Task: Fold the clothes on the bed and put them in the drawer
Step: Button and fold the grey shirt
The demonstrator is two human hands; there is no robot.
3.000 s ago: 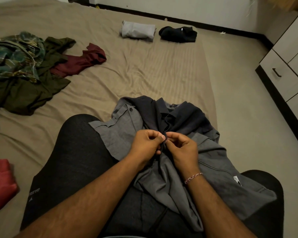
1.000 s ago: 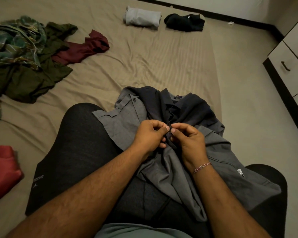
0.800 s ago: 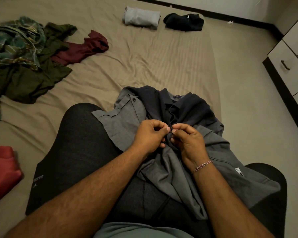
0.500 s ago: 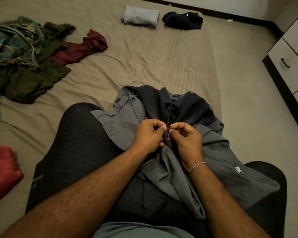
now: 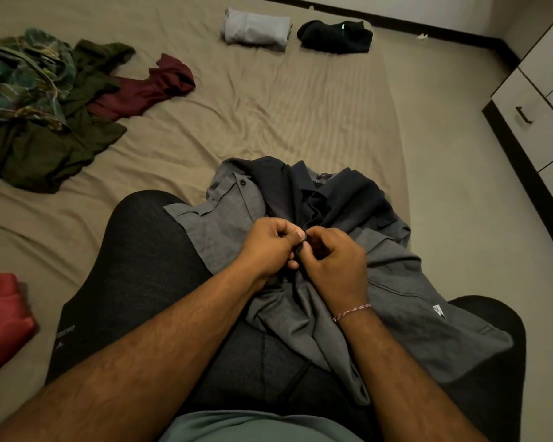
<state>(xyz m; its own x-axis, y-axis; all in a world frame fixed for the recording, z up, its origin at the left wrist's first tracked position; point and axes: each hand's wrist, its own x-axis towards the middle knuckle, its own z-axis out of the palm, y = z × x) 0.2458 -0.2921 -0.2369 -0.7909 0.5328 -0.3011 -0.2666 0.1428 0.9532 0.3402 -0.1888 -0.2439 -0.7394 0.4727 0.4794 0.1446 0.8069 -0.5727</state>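
Grey shirt [image 5: 396, 301] lay bunched across the person's lap at the near edge of the bed [image 5: 268, 100]. Left hand [image 5: 268, 247] and right hand [image 5: 332, 260] met at its front, both pinching the dark placket fabric, fingers curled. Far left: plaid garment [image 5: 20, 74], olive garment [image 5: 45, 148], maroon garment [image 5: 141, 90] in a loose heap. Far end: folded light grey piece [image 5: 256, 30] beside folded black piece [image 5: 336, 36]. Red cloth [image 5: 0, 317] near left. Drawer unit [image 5: 537, 122] at right, shut, well apart from the shirt.
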